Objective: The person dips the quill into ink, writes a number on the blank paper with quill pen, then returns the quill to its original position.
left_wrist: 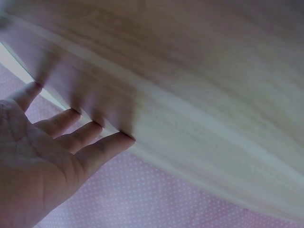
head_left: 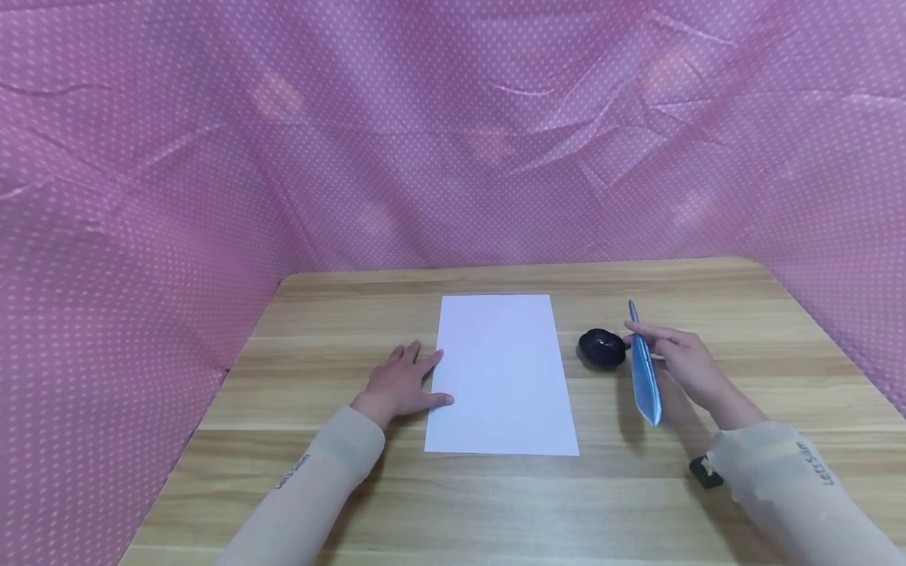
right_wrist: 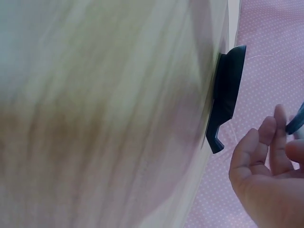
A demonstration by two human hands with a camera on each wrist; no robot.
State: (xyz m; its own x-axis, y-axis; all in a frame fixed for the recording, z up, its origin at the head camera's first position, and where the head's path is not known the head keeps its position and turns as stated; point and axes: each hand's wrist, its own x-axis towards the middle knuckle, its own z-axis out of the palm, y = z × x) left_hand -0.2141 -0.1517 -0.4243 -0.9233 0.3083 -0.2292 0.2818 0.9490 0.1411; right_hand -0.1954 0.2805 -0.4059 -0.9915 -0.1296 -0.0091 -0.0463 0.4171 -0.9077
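A white sheet of paper (head_left: 501, 376) lies on the wooden table. My left hand (head_left: 402, 385) is spread flat at its left edge, the thumb and a fingertip overlapping the sheet. In the left wrist view the left hand (left_wrist: 57, 147) shows its fingers straight, tips on the table surface. My right hand (head_left: 685, 363) pinches a long blue object (head_left: 646, 385), slim at its far end and wider at its near end; its kind cannot be told. A small glossy black dish with a short handle (head_left: 602, 348) sits just left of it. The right wrist view shows this black dish (right_wrist: 230, 83) beyond the right hand (right_wrist: 266, 166).
The light wooden table (head_left: 340, 503) has a rounded far edge. Pink dotted cloth (head_left: 453, 157) hangs behind it and on both sides. A small black block (head_left: 705, 472) shows beside the right sleeve (head_left: 771, 464).
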